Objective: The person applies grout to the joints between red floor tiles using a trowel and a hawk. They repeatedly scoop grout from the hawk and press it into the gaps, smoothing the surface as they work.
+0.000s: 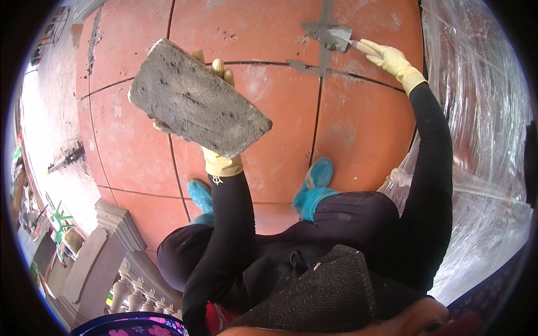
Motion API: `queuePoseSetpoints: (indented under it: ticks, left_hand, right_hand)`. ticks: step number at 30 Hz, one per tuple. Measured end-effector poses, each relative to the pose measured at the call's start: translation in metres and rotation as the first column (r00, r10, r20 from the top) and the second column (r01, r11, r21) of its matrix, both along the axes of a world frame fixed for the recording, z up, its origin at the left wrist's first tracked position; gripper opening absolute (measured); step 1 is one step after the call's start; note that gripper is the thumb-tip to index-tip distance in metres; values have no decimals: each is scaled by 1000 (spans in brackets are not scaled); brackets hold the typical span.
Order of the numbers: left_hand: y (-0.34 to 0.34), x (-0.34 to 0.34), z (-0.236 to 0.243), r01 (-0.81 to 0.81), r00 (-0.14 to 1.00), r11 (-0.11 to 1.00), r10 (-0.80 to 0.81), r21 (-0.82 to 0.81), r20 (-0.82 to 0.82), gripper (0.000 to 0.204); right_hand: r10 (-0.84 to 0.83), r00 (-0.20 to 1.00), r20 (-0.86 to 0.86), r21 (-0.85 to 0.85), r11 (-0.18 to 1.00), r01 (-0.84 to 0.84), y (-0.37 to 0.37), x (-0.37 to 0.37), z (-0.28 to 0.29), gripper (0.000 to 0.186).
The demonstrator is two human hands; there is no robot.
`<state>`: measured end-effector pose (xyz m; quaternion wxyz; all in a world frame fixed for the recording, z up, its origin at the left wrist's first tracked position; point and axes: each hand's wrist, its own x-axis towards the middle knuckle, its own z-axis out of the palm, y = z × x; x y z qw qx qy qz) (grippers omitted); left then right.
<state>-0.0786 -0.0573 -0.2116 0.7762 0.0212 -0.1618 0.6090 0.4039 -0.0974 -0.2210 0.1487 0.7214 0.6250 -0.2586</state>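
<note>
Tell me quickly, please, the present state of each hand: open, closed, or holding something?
Left hand: holding the grey rectangular slab; most of its grip is hidden behind it.
Right hand: closed, holding the small trowel.

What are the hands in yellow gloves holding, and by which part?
The left hand holds a grey-smeared board from behind, its fingers showing past the far edge. The right hand holds a trowel by its handle.

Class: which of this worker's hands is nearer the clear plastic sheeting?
Right. The right hand, holding the trowel, is just left of the clear plastic sheeting; the left hand, behind the grey slab, is much farther left.
</note>
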Motion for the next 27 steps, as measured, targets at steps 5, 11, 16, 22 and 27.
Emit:
queuePoseSetpoints:
  ticks: [5, 11, 16, 22, 27]
  left_hand:
    - [6, 2, 2, 13, 996, 995, -22, 96, 92, 112]
    - [14, 5, -1, 34, 986, 979, -67, 202, 155, 112]
    - [15, 4, 0, 49, 985, 979, -80, 196, 153, 113]
    - [11, 4, -4, 36, 993, 976, -60, 217, 106, 112]
    - [12, 0, -3, 215, 963, 940, -250, 264, 105, 115]
  right_hand:
    - [29, 999, 26, 13, 999, -29, -39, -20, -18, 57]
    - [122, 976, 180, 197, 968, -157, -73, -45, -40, 58]
    - [120, 970, 212, 253, 952, -173, -83, -71, -50, 58]
    - [126, 962, 240, 324, 924, -202, -92, -87, -80, 59]
    - [116, 962, 249, 394, 895, -210, -96, -108, -96, 60]
